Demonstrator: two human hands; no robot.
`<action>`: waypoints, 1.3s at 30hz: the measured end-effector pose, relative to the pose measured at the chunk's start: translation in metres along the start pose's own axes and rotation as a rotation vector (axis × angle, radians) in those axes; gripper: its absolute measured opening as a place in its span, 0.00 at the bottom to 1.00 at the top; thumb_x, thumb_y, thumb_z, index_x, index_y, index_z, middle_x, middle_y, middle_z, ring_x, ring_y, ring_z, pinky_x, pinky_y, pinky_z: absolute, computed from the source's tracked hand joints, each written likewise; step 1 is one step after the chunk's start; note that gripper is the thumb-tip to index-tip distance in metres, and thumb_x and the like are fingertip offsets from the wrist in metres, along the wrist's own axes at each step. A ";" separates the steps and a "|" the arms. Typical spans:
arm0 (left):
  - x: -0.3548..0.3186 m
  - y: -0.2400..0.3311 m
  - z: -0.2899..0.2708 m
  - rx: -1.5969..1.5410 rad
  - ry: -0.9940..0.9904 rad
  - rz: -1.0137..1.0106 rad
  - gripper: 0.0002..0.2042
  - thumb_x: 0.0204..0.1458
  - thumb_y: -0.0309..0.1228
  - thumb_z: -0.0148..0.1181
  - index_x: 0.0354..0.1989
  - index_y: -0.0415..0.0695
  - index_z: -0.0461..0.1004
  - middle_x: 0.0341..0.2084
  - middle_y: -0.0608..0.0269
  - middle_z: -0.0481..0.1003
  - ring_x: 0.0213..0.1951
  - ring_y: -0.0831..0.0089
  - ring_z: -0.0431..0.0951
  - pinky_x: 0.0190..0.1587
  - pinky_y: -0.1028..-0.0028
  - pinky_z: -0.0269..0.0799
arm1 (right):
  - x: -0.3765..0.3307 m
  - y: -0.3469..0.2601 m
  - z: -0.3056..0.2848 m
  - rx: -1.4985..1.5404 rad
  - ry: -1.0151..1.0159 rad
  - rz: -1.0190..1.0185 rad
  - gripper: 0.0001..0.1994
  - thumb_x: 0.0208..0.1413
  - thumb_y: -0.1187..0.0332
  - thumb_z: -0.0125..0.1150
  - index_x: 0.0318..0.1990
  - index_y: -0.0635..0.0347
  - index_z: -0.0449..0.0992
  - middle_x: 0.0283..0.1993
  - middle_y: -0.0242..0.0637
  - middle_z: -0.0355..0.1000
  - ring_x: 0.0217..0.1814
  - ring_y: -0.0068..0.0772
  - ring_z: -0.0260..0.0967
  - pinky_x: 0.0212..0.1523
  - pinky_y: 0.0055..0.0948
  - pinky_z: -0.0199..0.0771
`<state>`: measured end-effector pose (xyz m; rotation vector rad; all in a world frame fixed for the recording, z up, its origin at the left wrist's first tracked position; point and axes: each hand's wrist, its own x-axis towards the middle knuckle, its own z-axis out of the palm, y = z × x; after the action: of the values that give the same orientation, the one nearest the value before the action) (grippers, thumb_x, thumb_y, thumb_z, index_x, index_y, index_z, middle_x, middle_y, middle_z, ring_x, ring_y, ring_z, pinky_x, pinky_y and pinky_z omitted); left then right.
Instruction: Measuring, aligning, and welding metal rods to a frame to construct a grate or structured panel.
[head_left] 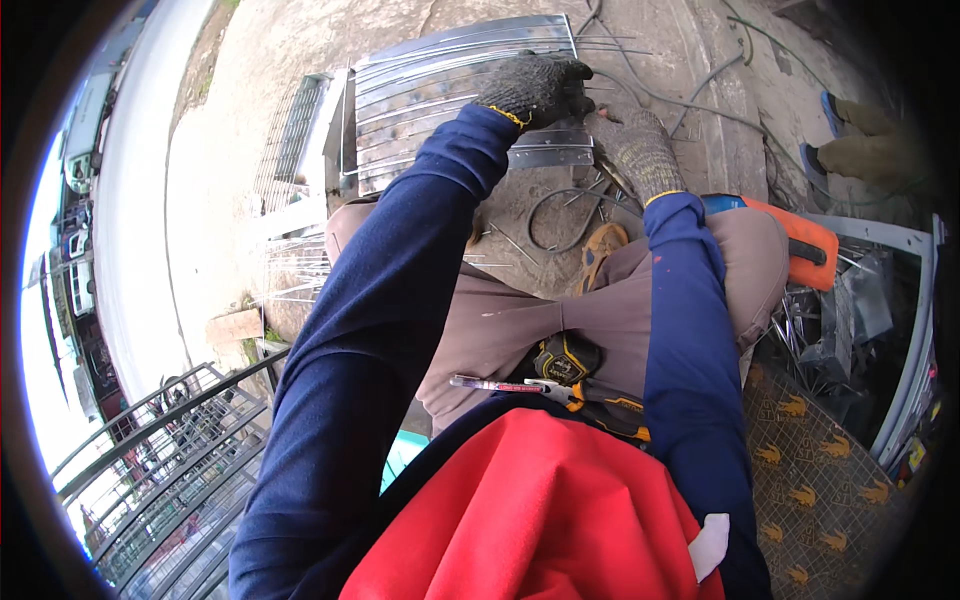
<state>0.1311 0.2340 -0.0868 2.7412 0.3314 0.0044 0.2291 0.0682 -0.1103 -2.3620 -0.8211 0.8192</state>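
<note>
Only the head view here, so that's the one I'm working from. Looking down past a red cloth [540, 510] on the chest and two dark blue sleeves, I've got both gloved hands out front over a stack of shiny metal strips [440, 95] lying on the concrete ground [280, 40].

My left hand [535, 88], in a dark knit glove, is curled down on the right end of the strips, fingers pressed together against the metal. Whether it's actually clamping one strip or just resting on the pile, I can't tell.

My right hand [640, 150], in a grey knit glove, sits just beside the left one, at the near right corner of the stack. Fingers are bent and bunched; there's something thin near them, but it's too small to say if it's pinched.

Around that: a wire mesh panel [292, 130] left of the strips, loose cable [560, 220] looping on the ground between the knees, an orange power tool [805, 245] by the right knee, a tape measure [565, 358] and a marker pen [490, 384] at the waist, and a dark metal railing [160, 450] at lower left. Someone else's shoes [830, 110] show at the upper right, well apart from my hands.
</note>
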 end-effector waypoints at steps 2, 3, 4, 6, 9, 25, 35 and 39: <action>-0.005 -0.001 0.000 -0.048 0.105 0.108 0.28 0.53 0.53 0.61 0.56 0.48 0.75 0.40 0.47 0.81 0.43 0.47 0.81 0.51 0.52 0.73 | -0.003 0.000 -0.001 0.010 0.011 -0.034 0.27 0.54 0.48 0.62 0.55 0.58 0.78 0.54 0.51 0.77 0.57 0.53 0.74 0.60 0.42 0.70; -0.003 0.001 0.001 -0.021 0.044 0.054 0.28 0.53 0.53 0.61 0.56 0.48 0.75 0.40 0.47 0.81 0.43 0.47 0.81 0.52 0.53 0.73 | -0.005 0.001 -0.001 0.030 0.034 -0.061 0.27 0.54 0.48 0.61 0.54 0.59 0.79 0.55 0.52 0.76 0.57 0.53 0.74 0.60 0.42 0.70; -0.001 0.002 0.001 -0.001 -0.017 0.001 0.28 0.53 0.54 0.61 0.56 0.48 0.76 0.41 0.47 0.81 0.44 0.46 0.81 0.52 0.53 0.74 | -0.006 0.001 -0.001 0.031 0.019 -0.081 0.27 0.54 0.48 0.61 0.54 0.59 0.79 0.55 0.52 0.76 0.57 0.53 0.74 0.60 0.42 0.70; -0.005 0.000 0.002 0.073 0.043 0.068 0.26 0.53 0.51 0.63 0.58 0.51 0.76 0.48 0.55 0.81 0.52 0.55 0.79 0.56 0.55 0.71 | -0.006 0.001 0.002 0.038 0.060 -0.070 0.27 0.55 0.48 0.61 0.54 0.60 0.79 0.54 0.53 0.77 0.57 0.52 0.75 0.59 0.42 0.70; -0.004 0.001 0.002 0.007 0.038 0.044 0.27 0.52 0.52 0.63 0.56 0.49 0.76 0.48 0.55 0.81 0.51 0.53 0.79 0.59 0.54 0.68 | -0.006 0.002 0.003 0.057 0.051 -0.086 0.23 0.55 0.51 0.61 0.49 0.60 0.81 0.50 0.50 0.78 0.53 0.51 0.76 0.56 0.42 0.72; -0.006 0.009 -0.005 0.006 -0.039 -0.058 0.29 0.53 0.56 0.64 0.60 0.56 0.74 0.50 0.57 0.80 0.53 0.50 0.77 0.58 0.55 0.71 | -0.008 -0.003 0.001 0.055 0.041 0.000 0.23 0.54 0.50 0.57 0.46 0.58 0.81 0.48 0.54 0.77 0.51 0.56 0.75 0.54 0.46 0.73; 0.000 -0.003 0.005 0.050 0.003 -0.030 0.27 0.53 0.53 0.66 0.60 0.57 0.74 0.44 0.53 0.82 0.47 0.49 0.81 0.51 0.56 0.77 | -0.005 0.002 0.006 0.093 0.044 -0.007 0.22 0.56 0.53 0.61 0.48 0.62 0.80 0.47 0.53 0.78 0.50 0.52 0.76 0.54 0.41 0.73; 0.000 0.001 0.004 -0.041 -0.027 -0.050 0.27 0.52 0.52 0.67 0.59 0.56 0.75 0.44 0.51 0.82 0.47 0.50 0.81 0.50 0.57 0.77 | -0.004 0.002 0.007 0.103 0.053 0.022 0.22 0.55 0.53 0.61 0.48 0.62 0.80 0.48 0.52 0.78 0.52 0.51 0.75 0.55 0.40 0.72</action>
<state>0.1318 0.2312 -0.0901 2.6891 0.3881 -0.0380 0.2228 0.0656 -0.1148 -2.2957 -0.7150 0.7856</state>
